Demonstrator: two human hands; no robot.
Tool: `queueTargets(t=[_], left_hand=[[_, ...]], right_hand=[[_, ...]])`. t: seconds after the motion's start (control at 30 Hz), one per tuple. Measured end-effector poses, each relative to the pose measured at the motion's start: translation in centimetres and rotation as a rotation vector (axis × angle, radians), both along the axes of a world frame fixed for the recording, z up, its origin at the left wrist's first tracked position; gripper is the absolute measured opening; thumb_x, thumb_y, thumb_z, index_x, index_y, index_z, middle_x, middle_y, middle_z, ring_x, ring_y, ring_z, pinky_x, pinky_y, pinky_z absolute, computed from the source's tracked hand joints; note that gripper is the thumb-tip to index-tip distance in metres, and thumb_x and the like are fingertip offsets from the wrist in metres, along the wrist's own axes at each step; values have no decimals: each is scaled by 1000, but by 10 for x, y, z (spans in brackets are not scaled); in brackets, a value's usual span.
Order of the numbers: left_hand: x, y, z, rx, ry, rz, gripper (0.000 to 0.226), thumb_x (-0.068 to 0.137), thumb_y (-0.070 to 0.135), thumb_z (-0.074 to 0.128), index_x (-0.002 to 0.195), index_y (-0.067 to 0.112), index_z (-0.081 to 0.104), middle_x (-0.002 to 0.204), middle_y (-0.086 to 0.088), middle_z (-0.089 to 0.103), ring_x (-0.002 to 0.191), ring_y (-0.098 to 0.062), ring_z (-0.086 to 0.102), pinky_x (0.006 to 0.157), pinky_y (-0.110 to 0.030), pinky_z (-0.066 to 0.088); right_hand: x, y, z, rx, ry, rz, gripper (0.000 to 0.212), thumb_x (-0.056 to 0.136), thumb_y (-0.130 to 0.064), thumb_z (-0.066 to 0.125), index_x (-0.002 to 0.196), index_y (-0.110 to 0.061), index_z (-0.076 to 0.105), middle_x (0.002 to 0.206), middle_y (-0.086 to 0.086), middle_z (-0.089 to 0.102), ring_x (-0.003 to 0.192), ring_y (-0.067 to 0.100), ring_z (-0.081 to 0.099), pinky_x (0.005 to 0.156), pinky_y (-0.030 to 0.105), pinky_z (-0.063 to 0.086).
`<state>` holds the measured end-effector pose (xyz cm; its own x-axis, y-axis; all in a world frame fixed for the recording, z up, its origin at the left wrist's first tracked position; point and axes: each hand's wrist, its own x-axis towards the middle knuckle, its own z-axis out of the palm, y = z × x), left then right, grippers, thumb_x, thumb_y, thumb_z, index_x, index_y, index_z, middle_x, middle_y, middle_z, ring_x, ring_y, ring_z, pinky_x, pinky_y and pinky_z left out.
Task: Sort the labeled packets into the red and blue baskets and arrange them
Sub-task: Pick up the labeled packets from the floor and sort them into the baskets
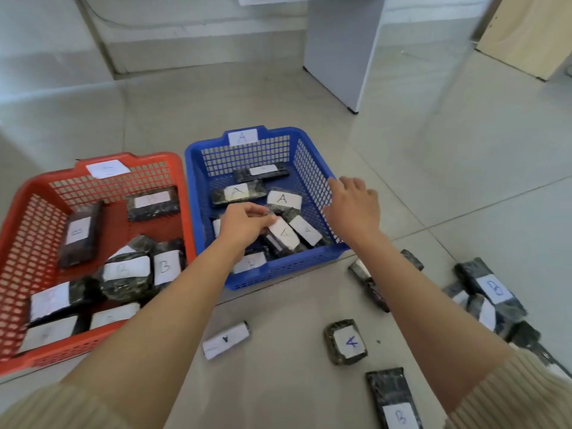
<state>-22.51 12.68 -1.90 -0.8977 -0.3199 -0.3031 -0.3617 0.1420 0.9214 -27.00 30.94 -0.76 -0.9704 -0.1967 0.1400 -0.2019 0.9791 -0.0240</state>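
Blue plastic forms the basket at the middle, with a paper tag reading A on its far rim. Its left wall sits just beside the red basket at 9 o'clock, leaving almost no gap between them. The near rim and right wall of the blue one face open floor.

Inside the blue one, the left hand curls its fingers and pinches a dark packet with a white A label near the basket's middle, among other A packets lying at mixed angles. The right hand is over the right wall at 3 o'clock, fingers loosely spread and holding nothing; whether they touch the rim I cannot tell.

The red one holds packets marked B, packed closest toward its near half. Its own tag is too blurred to read.

Loose packets lie on the floor from 3 to 6 o'clock:
- a small A packet
- a rolled A packet between the forearms
- a long B packet at the bottom edge
- one partly under the right forearm
- a heap with a B on top at the right edge

Pale glossy floor tiles run to a light wall at 12 o'clock. A white cabinet panel stands at 1 o'clock, a wooden board at 2 o'clock, and a cable runs down the wall at 11 o'clock.
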Motion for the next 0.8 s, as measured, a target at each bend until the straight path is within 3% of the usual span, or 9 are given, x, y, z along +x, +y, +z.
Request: queueTargets(t=[0.1, 0.2, 0.27, 0.37, 0.47, 0.53, 0.63, 0.7, 0.8], left_hand=[[-5, 12, -13, -84, -52, -68, 21, 78, 10, 74, 98, 6, 68, 100, -10, 69, 80, -15, 63, 76, -27, 51], [-5, 18, -17, -207, -61, -78, 35, 78, 16, 75, 111, 7, 66, 109, -8, 67, 92, -17, 60, 86, -31, 48], [-4, 22, -13, -319, -57, -81, 44, 79, 22, 74, 118, 6, 62, 117, -9, 64, 104, -22, 59, 94, -38, 47], [11, 29, 0, -520, 53, -84, 41, 87, 30, 65, 122, 9, 59, 120, -7, 62, 109, -23, 57, 92, -35, 45], [44, 29, 16, -591, 381, -15, 29, 91, 29, 58, 116, 14, 61, 107, 0, 64, 103, -16, 56, 87, -28, 43], [71, 26, 24, -671, 564, -5, 20, 92, 27, 55, 107, 15, 61, 96, 2, 61, 96, -13, 53, 80, -25, 40], [113, 20, 28, -797, 677, -55, 12, 93, 23, 56, 93, 13, 60, 83, 2, 58, 81, -14, 51, 68, -26, 41], [138, 15, 22, -832, 677, -89, 13, 92, 23, 58, 85, 13, 60, 71, 3, 55, 67, -13, 50, 59, -26, 41], [169, 4, 3, -918, 596, -164, 15, 89, 24, 62, 78, 14, 60, 64, 5, 53, 59, -13, 49, 54, -28, 40]], right_hand=[[13, 8, -8, -212, -167, -33, 53, 96, -24, 44, 145, -16, 25, 147, 5, 31, 118, 30, 48, 79, 38, 43], [20, 13, -12, -340, -183, -11, 56, 97, -24, 43, 148, -14, 20, 154, 2, 22, 130, 27, 37, 95, 40, 41], [21, 17, -13, -422, -168, 6, 54, 98, -27, 43, 147, -11, 25, 153, 4, 26, 135, 25, 32, 104, 39, 35], [35, 20, -16, -519, 82, -12, 43, 97, -29, 46, 134, -7, 45, 137, 8, 46, 125, 24, 41, 101, 38, 37], [78, 23, -21, -605, 376, -14, 27, 91, -26, 52, 113, -10, 56, 112, 5, 56, 105, 21, 48, 84, 33, 41], [112, 28, -32, -620, 419, 59, 25, 88, -28, 53, 103, -9, 56, 101, 5, 55, 94, 20, 46, 81, 29, 38], [157, 42, -52, -469, 241, 191, 38, 82, -41, 54, 103, -9, 56, 99, 4, 53, 91, 21, 47, 78, 31, 41], [181, 52, -62, -338, 18, 235, 49, 77, -46, 56, 114, -15, 53, 108, 3, 51, 100, 22, 49, 83, 32, 44], [202, 59, -65, -362, -244, 229, 55, 78, -34, 61, 128, -18, 45, 119, 2, 43, 113, 22, 48, 88, 30, 45]])
